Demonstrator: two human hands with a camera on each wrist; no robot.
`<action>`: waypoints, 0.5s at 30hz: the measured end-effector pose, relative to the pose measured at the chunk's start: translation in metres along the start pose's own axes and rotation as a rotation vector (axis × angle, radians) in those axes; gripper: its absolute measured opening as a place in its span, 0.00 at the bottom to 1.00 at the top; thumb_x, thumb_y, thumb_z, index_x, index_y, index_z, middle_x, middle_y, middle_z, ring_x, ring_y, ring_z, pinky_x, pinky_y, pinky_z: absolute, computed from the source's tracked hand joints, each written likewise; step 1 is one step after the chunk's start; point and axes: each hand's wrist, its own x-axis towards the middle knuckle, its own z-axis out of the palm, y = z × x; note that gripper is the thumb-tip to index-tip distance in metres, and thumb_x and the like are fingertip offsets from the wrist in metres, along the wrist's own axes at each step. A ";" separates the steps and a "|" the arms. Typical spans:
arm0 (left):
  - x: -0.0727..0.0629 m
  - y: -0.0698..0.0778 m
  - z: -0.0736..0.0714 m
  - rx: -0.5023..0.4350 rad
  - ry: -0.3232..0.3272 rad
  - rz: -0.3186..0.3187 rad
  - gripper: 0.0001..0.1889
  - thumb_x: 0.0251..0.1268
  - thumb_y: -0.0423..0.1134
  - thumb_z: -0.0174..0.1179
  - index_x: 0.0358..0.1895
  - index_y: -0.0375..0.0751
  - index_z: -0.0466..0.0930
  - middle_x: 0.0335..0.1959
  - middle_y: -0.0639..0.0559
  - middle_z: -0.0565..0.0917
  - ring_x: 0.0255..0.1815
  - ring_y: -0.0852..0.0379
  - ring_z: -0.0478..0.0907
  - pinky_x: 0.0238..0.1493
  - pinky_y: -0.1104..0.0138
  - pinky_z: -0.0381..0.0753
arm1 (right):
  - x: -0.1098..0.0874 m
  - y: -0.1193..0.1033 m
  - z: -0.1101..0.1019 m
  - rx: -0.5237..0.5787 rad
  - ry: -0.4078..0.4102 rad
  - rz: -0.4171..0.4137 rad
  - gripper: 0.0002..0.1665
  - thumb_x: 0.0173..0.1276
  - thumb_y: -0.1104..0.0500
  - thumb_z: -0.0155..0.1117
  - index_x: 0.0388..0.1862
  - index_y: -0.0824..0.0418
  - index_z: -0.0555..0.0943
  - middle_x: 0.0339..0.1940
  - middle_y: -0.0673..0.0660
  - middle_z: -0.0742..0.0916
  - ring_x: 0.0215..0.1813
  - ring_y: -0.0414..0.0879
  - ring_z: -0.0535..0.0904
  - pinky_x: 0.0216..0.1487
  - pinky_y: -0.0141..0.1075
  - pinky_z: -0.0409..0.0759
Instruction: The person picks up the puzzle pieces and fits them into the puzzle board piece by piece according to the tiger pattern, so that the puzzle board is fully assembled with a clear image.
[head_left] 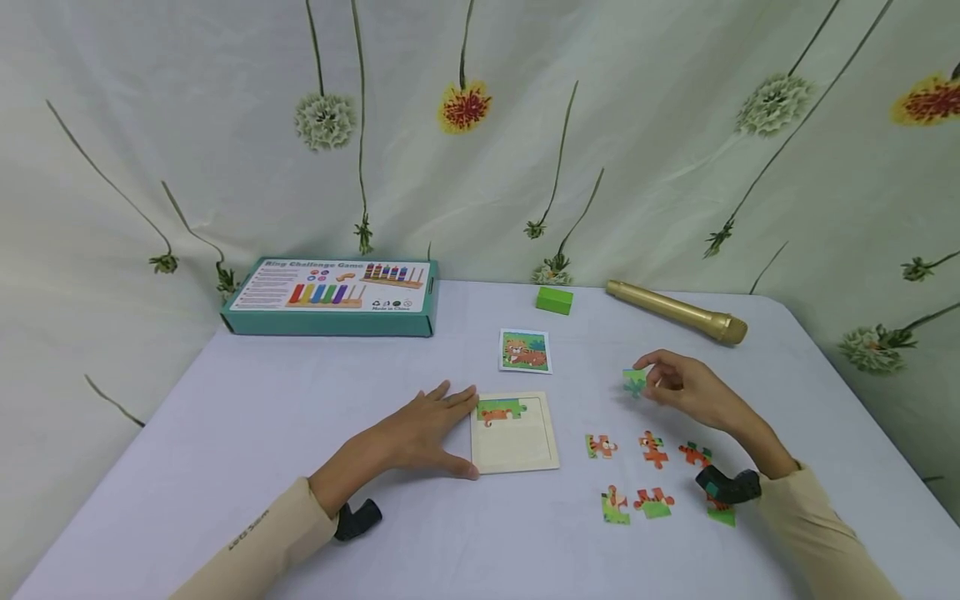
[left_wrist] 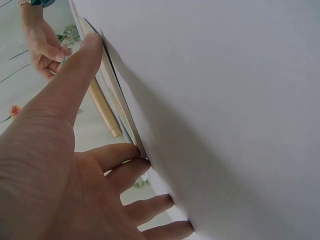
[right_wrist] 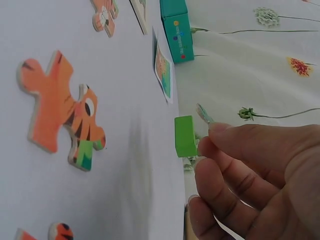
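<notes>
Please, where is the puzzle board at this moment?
In the head view, the puzzle board lies on the table, with the left hand at its left edge and the tiger picture card beyond its far edge.

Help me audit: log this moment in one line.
left hand: touching puzzle board | right hand: pinching green puzzle piece | puzzle board: partly filled

Tabletop play setup, room type unclear — white-covered table point(head_left: 247, 400), floral backdrop point(head_left: 450, 183), boxed game point(head_left: 330, 296).
</notes>
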 end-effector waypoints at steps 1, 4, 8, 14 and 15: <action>0.000 0.000 0.000 -0.001 0.001 -0.001 0.54 0.42 0.68 0.69 0.74 0.48 0.59 0.76 0.57 0.57 0.78 0.43 0.45 0.73 0.44 0.48 | 0.001 -0.001 0.001 -0.002 0.001 0.003 0.19 0.64 0.66 0.65 0.53 0.65 0.75 0.31 0.56 0.80 0.29 0.40 0.76 0.31 0.30 0.76; 0.000 0.000 0.001 -0.001 -0.002 -0.004 0.54 0.42 0.67 0.69 0.74 0.48 0.58 0.76 0.57 0.57 0.78 0.43 0.44 0.73 0.44 0.48 | 0.003 -0.004 0.003 -0.009 0.001 0.013 0.19 0.64 0.66 0.65 0.53 0.65 0.75 0.32 0.56 0.80 0.28 0.40 0.75 0.30 0.30 0.75; -0.001 0.000 0.000 -0.010 0.000 0.002 0.54 0.42 0.67 0.69 0.74 0.48 0.58 0.76 0.56 0.57 0.78 0.43 0.45 0.73 0.44 0.48 | 0.007 -0.006 0.006 -0.009 0.000 0.006 0.18 0.64 0.66 0.65 0.53 0.64 0.76 0.31 0.56 0.79 0.28 0.40 0.75 0.30 0.30 0.74; -0.002 0.000 -0.001 -0.012 0.001 0.007 0.54 0.43 0.67 0.69 0.74 0.48 0.58 0.76 0.56 0.57 0.77 0.43 0.45 0.73 0.44 0.49 | 0.012 -0.011 0.012 0.002 -0.008 -0.034 0.18 0.64 0.67 0.65 0.53 0.64 0.76 0.31 0.55 0.79 0.26 0.39 0.74 0.29 0.29 0.73; -0.002 0.000 -0.001 -0.011 0.003 0.008 0.54 0.43 0.67 0.69 0.74 0.48 0.58 0.76 0.56 0.57 0.77 0.42 0.45 0.73 0.44 0.49 | 0.013 -0.012 0.013 0.006 -0.010 -0.041 0.18 0.64 0.67 0.65 0.53 0.64 0.76 0.31 0.55 0.80 0.26 0.39 0.74 0.29 0.29 0.73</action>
